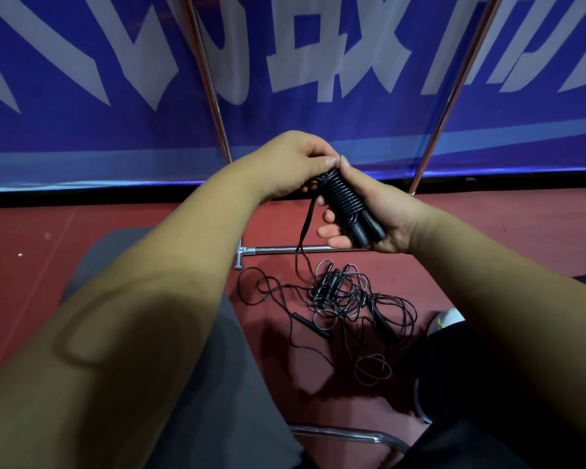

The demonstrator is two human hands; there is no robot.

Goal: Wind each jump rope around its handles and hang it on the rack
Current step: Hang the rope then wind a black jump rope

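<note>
Jump rope (347, 204), handles slanting down-right, gripped by left hand (295, 164) and right hand (383, 211).

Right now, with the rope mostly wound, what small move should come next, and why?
Probably one more turn: the left hand should carry the loose strand round the handles that the right hand grips. The coil already covers their upper part, yet the strand hangs down toward the tangled ropes on the floor, so hanging seems premature.
</note>
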